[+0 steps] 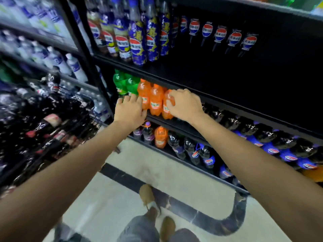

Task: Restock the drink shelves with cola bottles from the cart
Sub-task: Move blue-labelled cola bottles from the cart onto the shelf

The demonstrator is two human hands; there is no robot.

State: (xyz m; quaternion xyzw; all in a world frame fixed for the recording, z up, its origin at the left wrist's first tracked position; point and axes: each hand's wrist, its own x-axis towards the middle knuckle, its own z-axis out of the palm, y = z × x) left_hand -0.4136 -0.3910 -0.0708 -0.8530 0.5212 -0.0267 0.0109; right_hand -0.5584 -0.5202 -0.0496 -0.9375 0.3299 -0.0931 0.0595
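Right hand (183, 104): we have it closed round an orange soda bottle (168, 106) on the middle shelf (227, 106).
Left hand (130, 110): fingers spread, resting by the neighbouring orange bottles; grip unclear.
Cola bottles (50, 123): heaped in the cart (90, 119) at nine o'clock from our hands, lying tilted, blurred.
Nearer hand: our left, we judge, for the coming reach.

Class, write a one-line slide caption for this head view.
Both hands, left hand and right hand, rest on orange soda bottles mid-shelf, beside the cart.
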